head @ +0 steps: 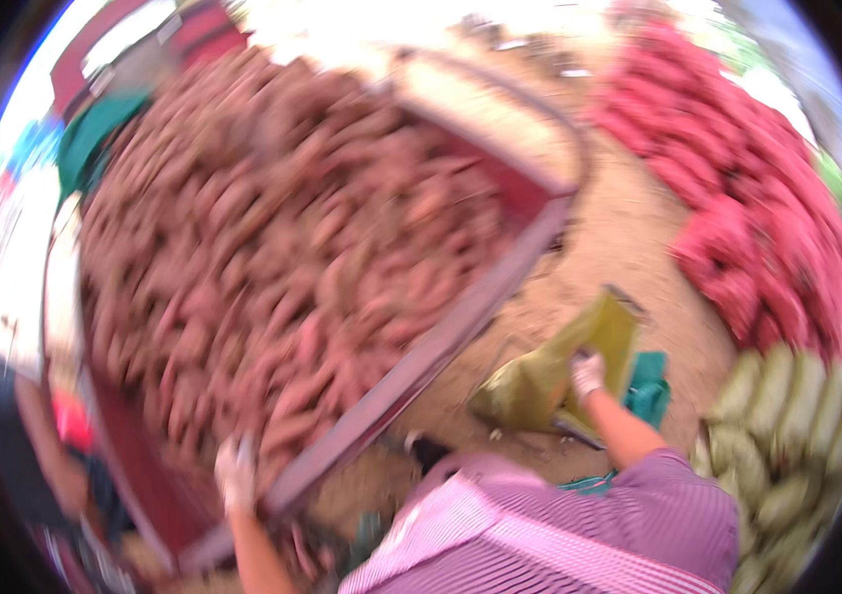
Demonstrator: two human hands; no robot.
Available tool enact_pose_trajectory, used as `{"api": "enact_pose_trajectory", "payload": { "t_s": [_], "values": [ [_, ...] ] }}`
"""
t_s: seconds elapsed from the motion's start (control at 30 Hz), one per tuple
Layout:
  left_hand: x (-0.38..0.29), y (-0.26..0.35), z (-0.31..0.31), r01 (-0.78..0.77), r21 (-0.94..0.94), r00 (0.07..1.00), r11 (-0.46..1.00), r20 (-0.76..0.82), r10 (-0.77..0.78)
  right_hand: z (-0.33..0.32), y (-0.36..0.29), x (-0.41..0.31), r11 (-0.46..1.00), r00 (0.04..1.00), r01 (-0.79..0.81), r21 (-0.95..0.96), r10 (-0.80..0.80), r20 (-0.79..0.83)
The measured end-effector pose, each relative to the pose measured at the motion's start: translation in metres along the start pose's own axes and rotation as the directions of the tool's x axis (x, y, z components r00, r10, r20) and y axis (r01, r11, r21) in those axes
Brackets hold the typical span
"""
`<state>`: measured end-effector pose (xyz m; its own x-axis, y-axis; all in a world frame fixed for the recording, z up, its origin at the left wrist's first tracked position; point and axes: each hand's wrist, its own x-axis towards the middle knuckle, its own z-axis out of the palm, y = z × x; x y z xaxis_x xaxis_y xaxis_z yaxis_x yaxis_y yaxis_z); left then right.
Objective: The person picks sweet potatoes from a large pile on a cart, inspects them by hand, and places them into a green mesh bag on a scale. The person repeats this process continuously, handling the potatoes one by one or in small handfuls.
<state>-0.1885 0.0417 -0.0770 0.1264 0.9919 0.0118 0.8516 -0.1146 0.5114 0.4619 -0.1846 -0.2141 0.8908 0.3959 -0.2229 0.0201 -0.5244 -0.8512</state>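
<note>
A large heap of reddish-brown root tubers, probably sweet potatoes (302, 245), fills a red metal trailer bed with a raised rim (421, 371). At the near corner my left hand (235, 471), in a pale glove, reaches over the rim onto the tubers; blur hides whether it grips one. My right hand (588, 375), also in a pale glove, is at the opening of a yellow-green woven sack (525, 393) on the ground to the right of the trailer. Its fingers are partly hidden, and I cannot tell whether they hold the sack or a tuber.
Filled red mesh sacks (718, 148) are piled at the right, with pale green filled sacks (784, 423) nearer. Teal cloth or netting (647, 386) lies beside the yellow-green sack. Another person's arm (53, 453) is at the far left, outside the trailer wall. A curved metal bar (532, 93) extends behind the trailer.
</note>
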Motion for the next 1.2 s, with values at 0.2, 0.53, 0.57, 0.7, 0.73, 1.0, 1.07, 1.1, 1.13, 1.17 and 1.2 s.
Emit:
{"api": "enact_pose_trajectory", "payload": {
  "t_s": [0.2, 0.53, 0.57, 0.7, 0.73, 1.0, 1.07, 1.1, 1.13, 1.17, 1.2],
  "values": [
    [-0.031, -0.037, -0.053, 0.256, -0.018, 0.948, 0.967, -0.194, -0.254, 0.105, -0.255, -0.083, 0.676, 0.592, 0.518, 0.524, -0.726, 0.351],
    [-0.087, -0.102, -0.123, 0.612, 0.202, 0.790, 0.765, -0.111, -0.603, 0.379, -0.297, -0.286, 0.103, -0.614, 0.776, 0.623, -0.102, 0.782],
    [-0.092, -0.106, -0.121, 0.593, 0.059, 0.801, 0.803, -0.147, -0.581, 0.400, -0.277, -0.301, -0.097, -0.617, 0.784, 0.614, -0.005, 0.787],
    [-0.095, -0.096, -0.094, 0.285, -0.600, 0.712, 0.748, -0.390, -0.584, 0.455, -0.227, -0.334, -0.170, -0.577, 0.797, 0.580, 0.075, 0.814],
    [-0.082, -0.072, -0.093, 0.183, -0.807, 0.668, 0.562, -0.318, -0.673, 0.465, -0.241, -0.339, -0.130, -0.487, 0.842, 0.524, 0.235, 0.841],
    [-0.031, -0.020, -0.036, 0.145, -0.979, 0.770, -0.141, 0.201, -0.606, 0.505, -0.290, -0.282, 0.812, -0.676, 0.000, -0.583, 0.430, 0.599],
    [-0.028, -0.027, -0.009, 0.142, -0.894, 0.762, -0.424, 0.373, -0.530, 0.471, -0.337, -0.318, 0.854, -0.700, -0.094, -0.512, 0.309, 0.644],
    [-0.018, -0.016, -0.010, 0.189, -0.863, 0.725, -0.468, 0.444, -0.526, 0.471, -0.337, -0.321, 0.820, -0.756, -0.179, -0.543, 0.239, 0.610],
    [-0.006, -0.008, -0.013, 0.221, -0.860, 0.757, -0.460, 0.449, -0.476, 0.467, -0.340, -0.321, 0.774, -0.799, -0.262, -0.577, 0.161, 0.579],
    [0.004, -0.002, -0.016, 0.251, -0.857, 0.784, -0.451, 0.453, -0.424, 0.484, -0.315, -0.311, 0.655, -0.870, -0.342, -0.674, 0.051, 0.491],
    [0.011, 0.003, -0.019, 0.235, -0.856, 0.776, -0.460, 0.450, -0.442, 0.484, -0.311, -0.311, 0.632, -0.865, -0.360, -0.687, 0.051, 0.500]
  ]
}}
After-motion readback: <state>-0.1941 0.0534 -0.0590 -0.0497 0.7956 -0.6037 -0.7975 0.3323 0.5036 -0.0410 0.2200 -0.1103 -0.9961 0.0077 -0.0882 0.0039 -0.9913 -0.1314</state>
